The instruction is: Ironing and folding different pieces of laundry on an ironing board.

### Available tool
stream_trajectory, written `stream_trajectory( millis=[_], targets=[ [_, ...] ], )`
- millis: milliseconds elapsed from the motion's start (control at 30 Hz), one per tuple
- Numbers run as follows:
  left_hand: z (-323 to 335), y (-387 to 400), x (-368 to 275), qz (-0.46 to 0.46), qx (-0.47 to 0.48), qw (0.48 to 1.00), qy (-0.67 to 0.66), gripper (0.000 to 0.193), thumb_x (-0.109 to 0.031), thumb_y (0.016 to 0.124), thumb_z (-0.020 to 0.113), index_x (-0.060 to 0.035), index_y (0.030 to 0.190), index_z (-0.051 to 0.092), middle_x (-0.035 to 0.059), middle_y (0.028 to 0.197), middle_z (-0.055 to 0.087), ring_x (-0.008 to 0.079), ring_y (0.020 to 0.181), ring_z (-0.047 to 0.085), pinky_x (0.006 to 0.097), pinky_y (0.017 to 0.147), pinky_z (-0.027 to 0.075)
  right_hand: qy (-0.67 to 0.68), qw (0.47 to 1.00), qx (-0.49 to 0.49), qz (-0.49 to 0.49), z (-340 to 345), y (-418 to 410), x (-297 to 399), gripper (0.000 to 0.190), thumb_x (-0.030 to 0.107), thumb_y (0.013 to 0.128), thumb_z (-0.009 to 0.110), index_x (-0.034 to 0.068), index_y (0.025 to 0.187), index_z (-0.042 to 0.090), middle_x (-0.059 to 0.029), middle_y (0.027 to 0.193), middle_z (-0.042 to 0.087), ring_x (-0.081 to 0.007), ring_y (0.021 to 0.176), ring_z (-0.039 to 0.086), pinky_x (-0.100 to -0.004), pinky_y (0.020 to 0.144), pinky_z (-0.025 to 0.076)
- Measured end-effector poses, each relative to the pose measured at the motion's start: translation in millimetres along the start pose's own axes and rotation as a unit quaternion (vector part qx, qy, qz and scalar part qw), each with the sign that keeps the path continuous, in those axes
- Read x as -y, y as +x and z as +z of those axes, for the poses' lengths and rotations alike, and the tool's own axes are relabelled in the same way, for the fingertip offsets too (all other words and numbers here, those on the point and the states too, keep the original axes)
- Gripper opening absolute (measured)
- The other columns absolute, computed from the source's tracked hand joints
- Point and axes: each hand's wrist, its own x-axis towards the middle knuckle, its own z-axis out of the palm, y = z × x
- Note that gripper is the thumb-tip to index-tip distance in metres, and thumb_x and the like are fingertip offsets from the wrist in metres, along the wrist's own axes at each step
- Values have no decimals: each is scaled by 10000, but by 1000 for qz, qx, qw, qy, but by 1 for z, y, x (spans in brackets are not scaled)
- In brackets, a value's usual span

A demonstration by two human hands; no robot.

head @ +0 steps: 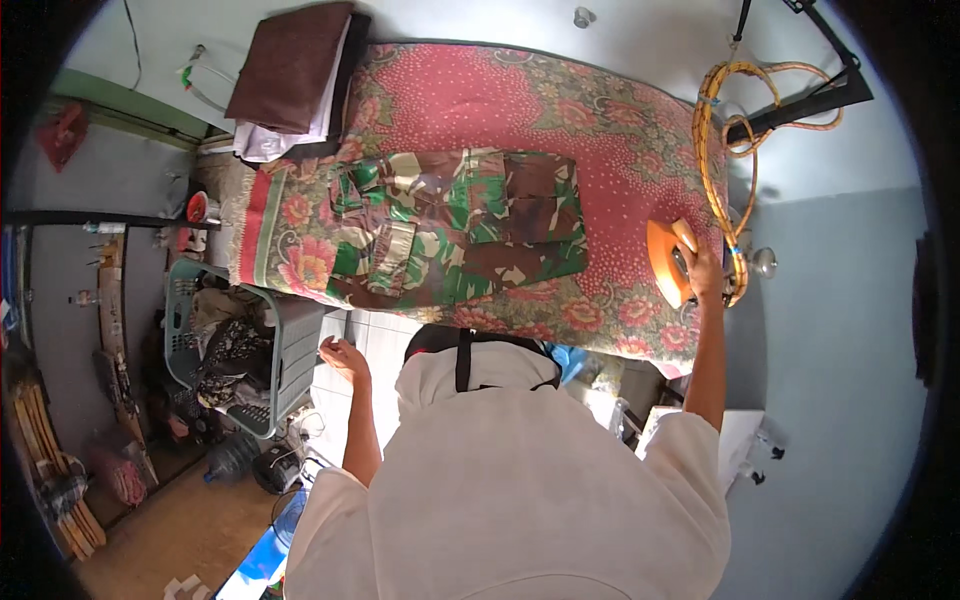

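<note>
My right hand (pixel 700 266) grips the handle of an orange clothes iron (pixel 669 262) at the right end of the padded table. A thick bundled hose or cord (pixel 709 150), yellow-orange, runs up from the iron. Left of the iron lies a folded camouflage garment (pixel 457 225) with pocket flaps, spread flat on a red floral blanket (pixel 465 90). My left hand (pixel 345 358) hangs below the table's front edge, its fingers loosely apart and nothing in it. It is nearest to a grey-green plastic laundry basket (pixel 296 360).
Crumpled dark patterned clothes (pixel 236 352) fill the basket. Folded brown cloth (pixel 289 67) and white cloth are stacked at the table's back left corner. A black metal bracket (pixel 802 105) carries the hose at upper right. A large plastic water bottle (pixel 231 457) lies on the floor.
</note>
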Motion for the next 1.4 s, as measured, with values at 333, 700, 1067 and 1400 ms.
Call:
stream_trajectory(
  millis=[333,700,1067,1400],
  targets=[
    [74,-7,-200,285,203,927,-137,432,-9,839,607,-10,1260,510,181,1200,525,334,1152,471,451,1015,354,265,947,-70,165,101,8,231,478,357,868,654,-25,1149,596,-266,1138,628,-473,1125,561,-511,971,437],
    [158,-55,-302,108,518,846,-70,902,-618,975,414,26,1546,145,292,1584,159,454,1464,137,522,1186,117,551,807,151,147,9,24,251,405,191,826,733,-24,1143,601,-180,1012,679,-288,930,659,-404,841,504],
    [118,81,-285,-287,640,563,-437,878,-821,870,365,-91,1325,538,84,1233,608,215,1142,554,399,1041,406,332,938,-81,-60,-26,17,496,359,179,820,691,-19,1071,529,-241,1076,545,-451,993,576,-524,824,478],
    [163,189,-189,110,568,800,-158,893,-504,914,653,85,1485,298,274,1448,446,378,1330,462,431,1079,387,395,916,-41,-60,46,8,532,273,175,954,543,23,1177,584,-241,1187,580,-407,1123,540,-482,995,409]
  ],
)
